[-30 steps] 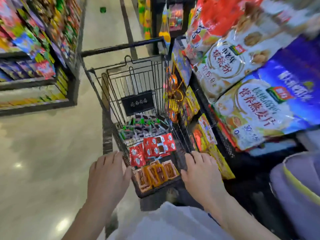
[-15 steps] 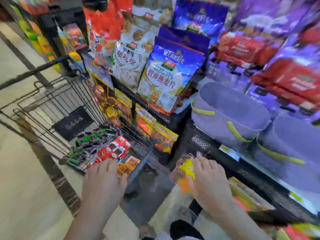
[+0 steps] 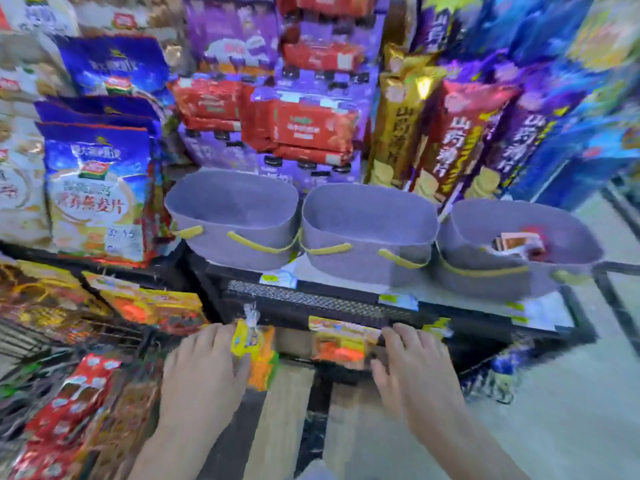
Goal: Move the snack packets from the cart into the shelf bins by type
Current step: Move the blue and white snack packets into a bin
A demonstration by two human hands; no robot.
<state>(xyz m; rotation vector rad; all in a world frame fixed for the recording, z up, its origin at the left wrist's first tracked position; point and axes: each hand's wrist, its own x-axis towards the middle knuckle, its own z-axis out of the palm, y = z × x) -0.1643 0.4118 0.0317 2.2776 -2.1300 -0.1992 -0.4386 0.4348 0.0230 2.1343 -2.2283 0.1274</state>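
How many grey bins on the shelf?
3, in a row on the shelf: left bin, middle bin, and right bin, which has packets inside. None seems hidden.

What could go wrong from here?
The left bin, middle bin and right bin look alike; only the right one shows packets, so types could get mixed. The left hand and right hand are beside the yellow packet and orange packet at the shelf front and may knock them.

The chip sleeves point(image 3: 462, 140) read 山药薄片 (oat bag point(image 3: 97, 202): 燕麦片).
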